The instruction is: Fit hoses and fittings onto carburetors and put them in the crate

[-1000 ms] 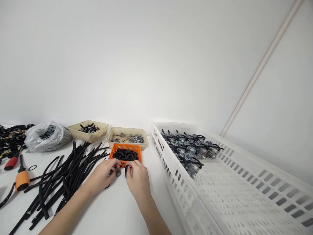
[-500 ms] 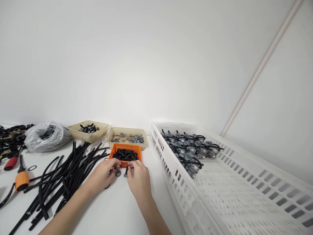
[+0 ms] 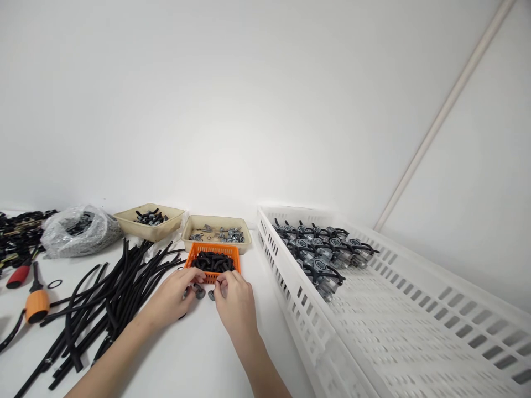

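In front of a small orange basket (image 3: 235, 253) full of short black rubber pieces (image 3: 212, 262), both hands work close together over the white tabletop. My left hand (image 3: 175, 296) is closed, fingers curled around a small grey fitting (image 3: 199, 293) whose rounded end shows at the fingertips. Beside it, my right hand (image 3: 235, 298) is closed in a pinch on another small grey fitting (image 3: 211, 296) with a dark part at its top. The fingers cover much of both pieces, and a gap separates the two hands.
Black rubber hoses (image 3: 120, 293) lie left of my hands, near an orange-handled screwdriver (image 3: 37, 304). Behind are a beige tray (image 3: 249, 239) of grey fittings, another beige tray (image 3: 124, 216) and a plastic bag (image 3: 58, 243). A large white crate (image 3: 302, 315) on the right holds assembled parts (image 3: 319, 243).
The fitting in my right hand has turned and shifted slightly left, with its round end now facing more toward me. My left hand has barely moved.
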### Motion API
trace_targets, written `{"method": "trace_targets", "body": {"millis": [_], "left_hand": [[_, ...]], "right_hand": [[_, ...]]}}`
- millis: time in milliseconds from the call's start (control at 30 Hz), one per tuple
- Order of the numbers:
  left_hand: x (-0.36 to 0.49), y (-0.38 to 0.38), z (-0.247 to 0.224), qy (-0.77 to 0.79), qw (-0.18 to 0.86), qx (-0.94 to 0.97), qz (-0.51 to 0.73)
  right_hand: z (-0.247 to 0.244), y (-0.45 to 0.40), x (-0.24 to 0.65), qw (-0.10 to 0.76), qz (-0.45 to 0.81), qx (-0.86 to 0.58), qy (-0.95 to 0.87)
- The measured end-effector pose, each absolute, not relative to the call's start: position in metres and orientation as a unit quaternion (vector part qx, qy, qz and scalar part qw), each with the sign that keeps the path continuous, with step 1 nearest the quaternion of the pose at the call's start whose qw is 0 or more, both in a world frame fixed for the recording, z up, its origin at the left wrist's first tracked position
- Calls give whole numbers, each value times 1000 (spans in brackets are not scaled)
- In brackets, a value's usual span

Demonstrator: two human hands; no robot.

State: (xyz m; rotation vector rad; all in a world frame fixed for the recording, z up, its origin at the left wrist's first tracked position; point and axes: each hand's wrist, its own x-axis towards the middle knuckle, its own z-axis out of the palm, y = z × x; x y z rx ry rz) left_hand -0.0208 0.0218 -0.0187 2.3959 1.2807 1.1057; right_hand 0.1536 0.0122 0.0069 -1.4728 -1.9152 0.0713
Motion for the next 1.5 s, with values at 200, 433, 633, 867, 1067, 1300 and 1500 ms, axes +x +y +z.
{"method": "trace_targets", "body": {"millis": [200, 433, 633, 867, 1067, 1300, 1500], "left_hand": [[-21, 21, -17, 432, 112, 813, 373], [-21, 18, -16, 436, 111, 812, 371], [-21, 19, -15, 434, 105, 812, 376], [-20, 17, -12, 431, 101, 812, 380], [-20, 17, -12, 432, 104, 812, 379], [-20, 17, -13, 429, 98, 812, 383], [-20, 18, -14, 429, 96, 814, 381]], "right_hand": [[5, 11, 153, 355, 28, -569, -741], [7, 11, 152, 360, 24, -565, -742], [9, 10, 152, 362, 26, -562, -743], [7, 10, 151, 360, 28, -559, -747], [7, 10, 152, 359, 22, -554, -751], [7, 10, 153, 361, 18, -546, -756], [6, 12, 152, 366, 16, -544, -754]]}}
